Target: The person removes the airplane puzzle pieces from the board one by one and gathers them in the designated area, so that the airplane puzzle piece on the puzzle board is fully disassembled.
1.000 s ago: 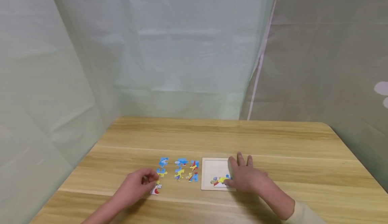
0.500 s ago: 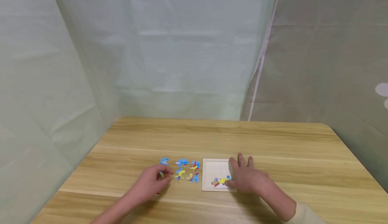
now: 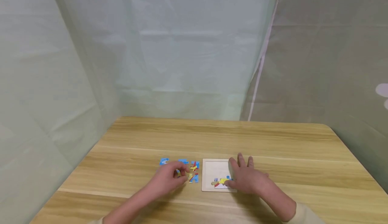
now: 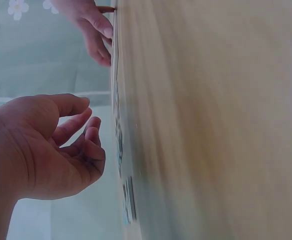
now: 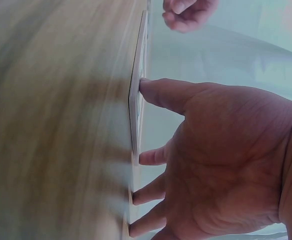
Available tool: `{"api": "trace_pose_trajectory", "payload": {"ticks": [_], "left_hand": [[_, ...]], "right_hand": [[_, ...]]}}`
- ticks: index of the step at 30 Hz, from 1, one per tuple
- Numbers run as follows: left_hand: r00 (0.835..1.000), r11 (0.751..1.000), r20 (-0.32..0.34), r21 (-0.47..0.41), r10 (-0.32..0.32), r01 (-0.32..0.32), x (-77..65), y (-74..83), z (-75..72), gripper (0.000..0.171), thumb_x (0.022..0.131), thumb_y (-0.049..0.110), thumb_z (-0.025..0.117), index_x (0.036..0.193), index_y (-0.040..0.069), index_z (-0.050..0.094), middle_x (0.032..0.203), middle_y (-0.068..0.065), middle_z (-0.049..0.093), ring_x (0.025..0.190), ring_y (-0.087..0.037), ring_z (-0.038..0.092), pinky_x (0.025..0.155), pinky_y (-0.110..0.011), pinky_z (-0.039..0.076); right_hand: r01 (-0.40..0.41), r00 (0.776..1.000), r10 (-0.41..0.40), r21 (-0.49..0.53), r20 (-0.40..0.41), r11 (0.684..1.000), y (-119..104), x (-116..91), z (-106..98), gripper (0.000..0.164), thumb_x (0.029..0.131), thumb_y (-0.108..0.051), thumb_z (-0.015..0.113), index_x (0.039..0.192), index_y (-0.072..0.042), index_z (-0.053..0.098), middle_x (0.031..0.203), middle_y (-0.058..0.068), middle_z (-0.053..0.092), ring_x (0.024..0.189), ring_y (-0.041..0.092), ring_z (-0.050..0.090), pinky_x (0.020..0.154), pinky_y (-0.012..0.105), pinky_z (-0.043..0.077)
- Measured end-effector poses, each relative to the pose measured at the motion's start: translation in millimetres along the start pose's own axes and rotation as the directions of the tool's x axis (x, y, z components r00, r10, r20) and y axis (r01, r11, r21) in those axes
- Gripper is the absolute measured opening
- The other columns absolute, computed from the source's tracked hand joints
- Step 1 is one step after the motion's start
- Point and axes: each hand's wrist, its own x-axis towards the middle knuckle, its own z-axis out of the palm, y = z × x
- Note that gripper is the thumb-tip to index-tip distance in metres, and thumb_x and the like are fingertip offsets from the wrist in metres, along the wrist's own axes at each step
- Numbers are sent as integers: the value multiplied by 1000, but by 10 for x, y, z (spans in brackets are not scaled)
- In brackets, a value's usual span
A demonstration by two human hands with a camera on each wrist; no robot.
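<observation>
Over the loose jigsaw pieces my left hand hovers, fingers loosely bent. Thumb and forefinger show nothing between them in the left wrist view. Just beyond its fingertips lie a red, yellow and blue piece and a second similar piece; other pieces are partly hidden under the hand. My right hand spreads its straight fingers across the right side of a shallow wooden puzzle tray. Its thumb rests on joined puzzle pieces along the tray's near edge. The hand covers the tray's right part.
A blue piece lies at the far left of the loose group, with another blue piece beside it. Everything rests on a wood-grain table. Pale cloth curtains hang behind and beside the table.
My left hand has moved right across the loose pieces, from the leftmost ones toward those nearest the tray. The right hand stays in place on the tray.
</observation>
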Motion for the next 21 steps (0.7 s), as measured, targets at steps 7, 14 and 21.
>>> {"api": "trace_pose_trajectory", "payload": {"ticks": [7,14,21], "left_hand": [[999,1000,38,-26,10,-9,111,90,131,13,86,3,76,97,7,71,85,6,62,60,-4,47,54,-21,42],[994,999,107,-44,8,-3,208,191,261,19,83,5,80,99,6,71,84,2,61,67,-8,51,62,-24,45],[991,997,135,-70,26,-17,286,271,379,22,82,7,82,101,6,71,85,-1,62,68,-7,52,63,-23,46]], "right_hand": [[0,1000,0,8,-8,1000,-6,14,-1,84,92,-52,69,155,-11,32,163,27,16,144,58,15,76,89,29],[-10,1000,10,7,-6,1000,-9,26,8,84,91,-52,70,155,-10,34,163,27,18,143,59,15,76,89,29],[-12,1000,12,-8,-11,1000,-10,37,14,85,91,-52,70,154,-9,35,162,28,19,142,60,16,74,89,30]]}}
